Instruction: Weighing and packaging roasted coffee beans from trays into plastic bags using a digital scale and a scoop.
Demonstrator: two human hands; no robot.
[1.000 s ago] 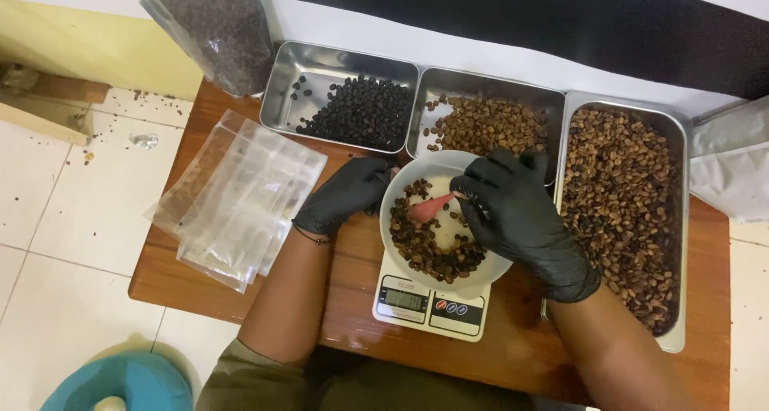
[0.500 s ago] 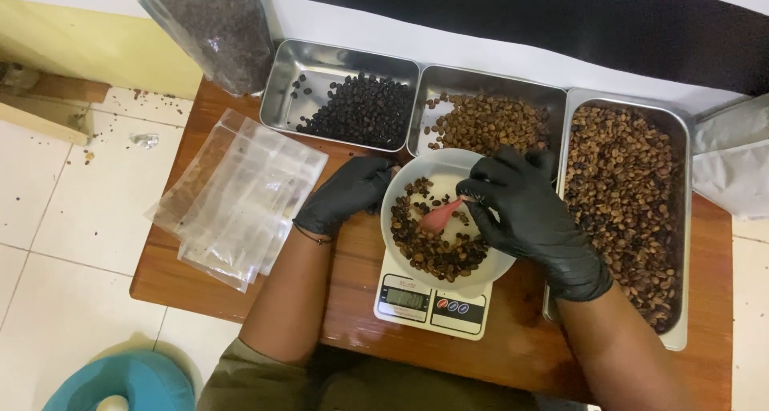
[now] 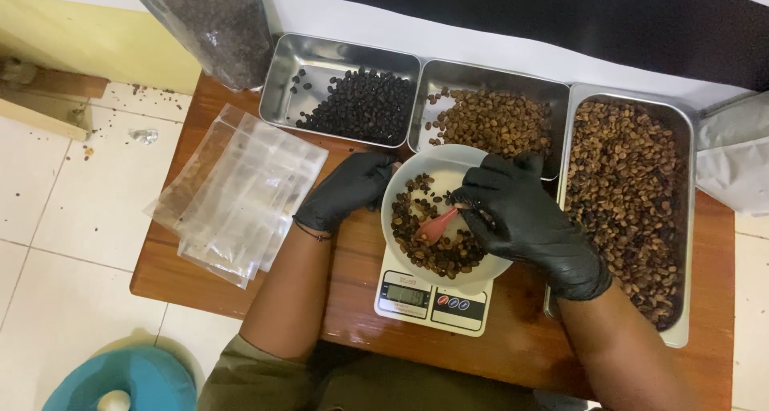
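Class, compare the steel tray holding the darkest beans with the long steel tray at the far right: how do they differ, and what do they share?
The dark-bean tray is smaller and partly bare, its near-black beans heaped toward one side. The long tray is larger, and brown beans cover nearly its whole floor. Both are rectangular shiny steel trays on the wooden table.
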